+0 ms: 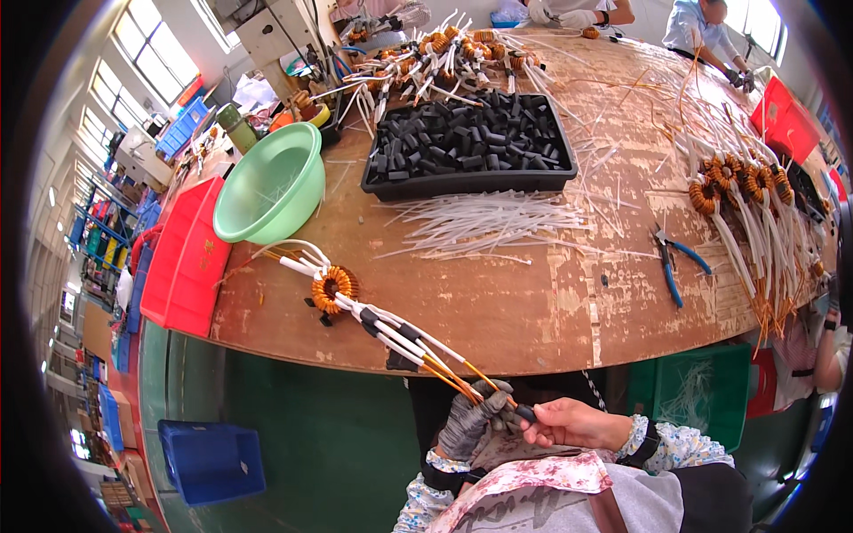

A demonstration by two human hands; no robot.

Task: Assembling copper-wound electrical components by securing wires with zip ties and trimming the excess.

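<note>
My left hand (469,423), in a grey glove, is closed around the bare copper ends of a wire-wound ring coil's leads (455,380). The orange coil (335,290) itself rests on the table's near left edge, its white-sleeved leads running down to my hand. Black sleeve pieces (408,331) sit around some of those leads. Between the thumb and fingers of my bare right hand (569,423) is a short black sleeve (526,413), right beside the wire ends at my left hand. Whether a wire is inside that sleeve, I cannot tell.
A black tray (471,184) of short black sleeves stands mid-table, with white cable ties (498,224) before it. Left are a green basin (275,184) and a red bin (184,262). Blue-handled pliers (668,266) and several finished-looking coils (724,173) lie right. Other people work beyond.
</note>
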